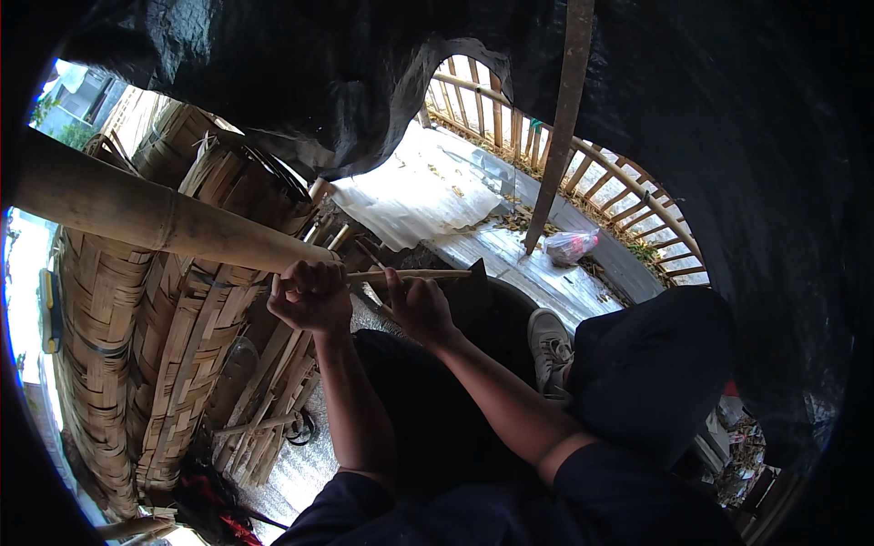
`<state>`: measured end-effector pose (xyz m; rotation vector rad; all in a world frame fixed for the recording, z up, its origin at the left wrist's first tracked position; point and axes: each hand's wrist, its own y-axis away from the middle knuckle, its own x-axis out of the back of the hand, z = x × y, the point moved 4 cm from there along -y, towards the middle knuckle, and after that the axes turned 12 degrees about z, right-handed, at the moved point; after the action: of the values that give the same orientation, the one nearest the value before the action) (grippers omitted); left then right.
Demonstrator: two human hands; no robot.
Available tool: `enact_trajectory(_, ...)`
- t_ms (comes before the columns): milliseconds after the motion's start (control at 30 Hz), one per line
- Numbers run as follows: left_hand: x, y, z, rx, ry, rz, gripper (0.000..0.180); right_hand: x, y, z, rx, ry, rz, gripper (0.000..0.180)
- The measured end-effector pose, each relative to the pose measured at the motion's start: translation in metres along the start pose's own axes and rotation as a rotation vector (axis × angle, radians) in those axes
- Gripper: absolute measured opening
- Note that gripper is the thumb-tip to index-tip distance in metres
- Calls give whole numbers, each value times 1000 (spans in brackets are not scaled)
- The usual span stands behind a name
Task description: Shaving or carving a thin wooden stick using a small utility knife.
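Observation:
My left hand [309,296] is closed around one end of a thin bamboo stick [410,273], which lies level in front of me. My right hand [419,308] is just to the right of it, gripping the handle of a dark-bladed knife [472,289]. The blade meets the far end of the stick. Both hands are above my lap, which is covered in dark cloth. A thick bamboo pole [137,214] slants in from the left and ends right behind my left hand.
Tall woven bamboo baskets [173,346] stand at the left, with loose bamboo strips [273,400] leaning beside them. Ahead are a corrugated sheet [410,196], a plastic bag [572,244], a rusty post [563,127] and a wooden railing [628,182]. My grey shoe [549,346] is at the right. A black tarp [728,136] hangs overhead.

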<state>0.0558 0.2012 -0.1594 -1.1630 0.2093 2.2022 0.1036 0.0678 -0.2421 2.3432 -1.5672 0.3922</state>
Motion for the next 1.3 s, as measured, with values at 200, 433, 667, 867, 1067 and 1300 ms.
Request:
enact_trajectory(200,-12,4,-7,9,14,-86,39,15,-6,55,-129,215,38,67)
enact_trajectory(433,-31,14,-22,116,0,-163,41,15,14,-63,467,108,-27,67)
enact_trajectory(667,-1,3,-1,-45,-3,15,36,-2,-2,3,-68,28,-77,69)
enact_trajectory(867,-7,-3,-2,-38,-30,14,36,0,-17,59,-116,180,-15,70)
enact_trajectory(1067,-2,-1,-8,-48,4,-94,43,13,-3,-22,-77,173,-105,65)
enact_trajectory(1300,-1,-1,-8,13,32,27,43,4,-4,-8,15,72,-108,62)
